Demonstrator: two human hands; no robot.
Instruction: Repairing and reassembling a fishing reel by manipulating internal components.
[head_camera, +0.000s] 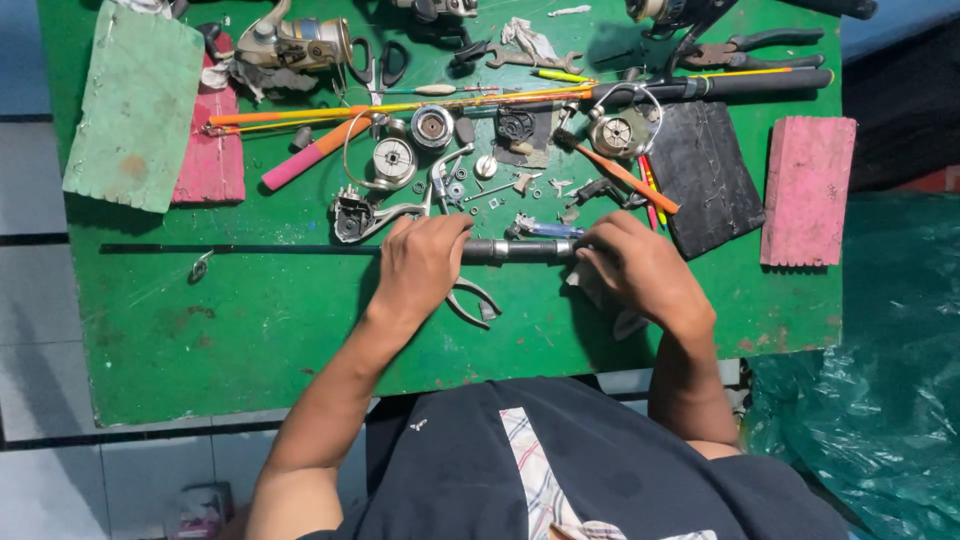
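Green surface (250, 330) carries our fishing rod (250, 248) lying crosswise; our left hand (420, 262) clenches its grey handle section (515, 250) (pliers (472, 300) just beneath), and our right hand (640, 268) clasps the handle's other end.

The near strip of the green table (250, 350) lies bare in front of both hands, broken only by the pliers (472, 300) just under the left hand (420, 262). Left of that hand the thin black rod (230, 248) runs across, with open green surface on either side. Beyond the hands, small reel parts (470, 180) crowd the middle. The black pad (705, 175) and pink block (808, 190) close off the side past the right hand (640, 268).
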